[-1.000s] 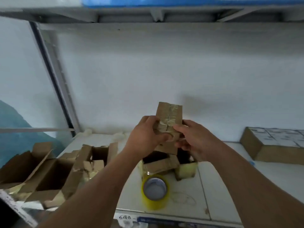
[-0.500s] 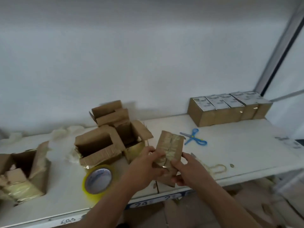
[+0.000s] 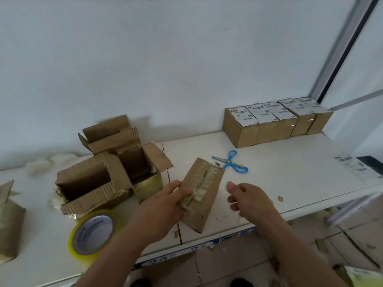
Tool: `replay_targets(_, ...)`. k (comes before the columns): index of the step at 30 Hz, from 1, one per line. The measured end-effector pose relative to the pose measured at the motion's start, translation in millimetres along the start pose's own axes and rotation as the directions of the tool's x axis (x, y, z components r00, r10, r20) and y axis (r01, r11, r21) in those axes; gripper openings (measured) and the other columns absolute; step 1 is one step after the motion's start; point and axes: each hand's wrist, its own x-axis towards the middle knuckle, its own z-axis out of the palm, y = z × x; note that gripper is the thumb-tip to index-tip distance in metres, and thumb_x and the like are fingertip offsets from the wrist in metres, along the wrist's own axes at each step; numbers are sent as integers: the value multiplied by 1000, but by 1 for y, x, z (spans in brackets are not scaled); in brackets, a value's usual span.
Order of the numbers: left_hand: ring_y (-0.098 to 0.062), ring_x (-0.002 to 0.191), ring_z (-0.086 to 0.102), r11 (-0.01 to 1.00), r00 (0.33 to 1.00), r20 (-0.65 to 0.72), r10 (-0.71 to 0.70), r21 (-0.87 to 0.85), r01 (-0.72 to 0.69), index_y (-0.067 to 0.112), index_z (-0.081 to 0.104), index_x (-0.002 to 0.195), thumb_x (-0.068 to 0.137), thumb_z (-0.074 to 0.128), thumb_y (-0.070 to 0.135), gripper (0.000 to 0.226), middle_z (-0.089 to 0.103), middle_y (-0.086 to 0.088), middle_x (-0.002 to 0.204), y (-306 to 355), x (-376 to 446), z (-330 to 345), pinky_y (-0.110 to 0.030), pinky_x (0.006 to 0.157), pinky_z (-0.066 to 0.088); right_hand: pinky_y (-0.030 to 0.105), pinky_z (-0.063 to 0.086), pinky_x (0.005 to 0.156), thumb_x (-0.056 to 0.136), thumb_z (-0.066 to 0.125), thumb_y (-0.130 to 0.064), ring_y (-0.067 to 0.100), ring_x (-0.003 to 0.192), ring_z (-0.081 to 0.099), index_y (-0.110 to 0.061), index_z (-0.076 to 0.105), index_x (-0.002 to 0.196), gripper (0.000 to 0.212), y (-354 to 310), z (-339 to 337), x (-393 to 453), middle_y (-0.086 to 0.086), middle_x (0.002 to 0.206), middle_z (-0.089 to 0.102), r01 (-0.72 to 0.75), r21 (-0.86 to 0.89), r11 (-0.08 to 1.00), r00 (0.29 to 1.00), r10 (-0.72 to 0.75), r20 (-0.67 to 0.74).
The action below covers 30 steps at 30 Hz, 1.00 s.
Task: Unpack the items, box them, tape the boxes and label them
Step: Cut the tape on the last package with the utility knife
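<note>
Left hand [image 3: 165,206] is gripped round a taped cardboard box [image 3: 202,191] above the white table [image 3: 290,183].
Right hand [image 3: 246,198] is held just beside it, fingers loosely curled, nothing held.

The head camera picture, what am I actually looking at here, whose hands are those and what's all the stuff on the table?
It is one camera worn on a person's head, looking down at their own two bare hands over a white table. The left hand grips a taped cardboard box; the right hand hovers beside it, holding nothing. On the table lie a roll of yellow tape, blue scissors, opened empty cartons, and at the back a row of labelled boxes. Loose labels lie at the right edge.
</note>
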Motion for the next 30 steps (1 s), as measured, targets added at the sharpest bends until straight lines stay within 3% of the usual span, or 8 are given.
replay_targets(3,1,114,47,1000,998,54,-25,0,25,49,31,141,99,49,21,53,18,29,148,-3,4,-4,-14,88,46,35,44,93,98,44,-49,20,115,53,-21,54,131,44,21,-2,21,3,127,57,28,-417,909,993,-72,-90)
replay_targets(6,9,102,47,978,986,152,-61,-188,89,45,42,135,99,42,9,51,29,35,133,-2,8,-16,-1,77,39,37,42,98,97,49,-46,24,123,45,-24,42,141,50,40,2,31,3,135,48,6,-597,802,996,-59,-70)
replay_targets(9,4,97,53,950,987,90,-136,-270,156,46,50,120,101,40,45,22,48,25,121,14,9,-18,-16,84,47,33,46,89,97,52,-42,20,108,51,-22,51,127,36,50,8,40,1,117,52,6,-661,750,989,-103,-108)
replay_targets(12,-2,95,51,971,973,37,-227,-63,229,43,37,118,72,23,91,69,44,22,118,28,9,-5,-30,84,48,28,44,75,98,48,-29,16,87,50,-17,57,108,18,47,6,37,0,96,46,38,-727,686,990,-126,-68)
replay_targets(15,-7,117,42,984,986,-10,-164,61,165,42,29,128,72,36,90,74,27,20,141,30,7,0,-31,96,41,29,46,80,98,46,-12,19,101,56,-11,61,113,21,39,2,30,5,111,57,78,-798,598,989,-149,-14)
replay_targets(20,-5,132,31,991,988,81,-131,-28,133,43,28,140,84,54,64,65,11,24,154,16,7,-12,-31,107,39,30,46,63,100,41,-17,17,78,63,-24,47,121,23,19,-17,29,4,90,68,79,-220,972,981,-115,-158)
replay_targets(25,-5,138,23,990,986,137,-91,-94,104,44,31,142,84,63,54,67,7,25,154,8,7,-14,-29,114,30,32,57,68,100,51,-16,13,69,64,-21,69,102,19,2,-36,8,4,81,70,169,318,933,984,-139,-114)
replay_targets(30,-5,136,25,996,988,132,-82,-35,87,44,30,142,83,65,53,69,7,23,154,8,7,-13,-25,111,33,23,52,56,97,54,-17,4,52,55,-23,67,97,14,7,-45,9,0,68,63,143,256,956,990,-134,-53)
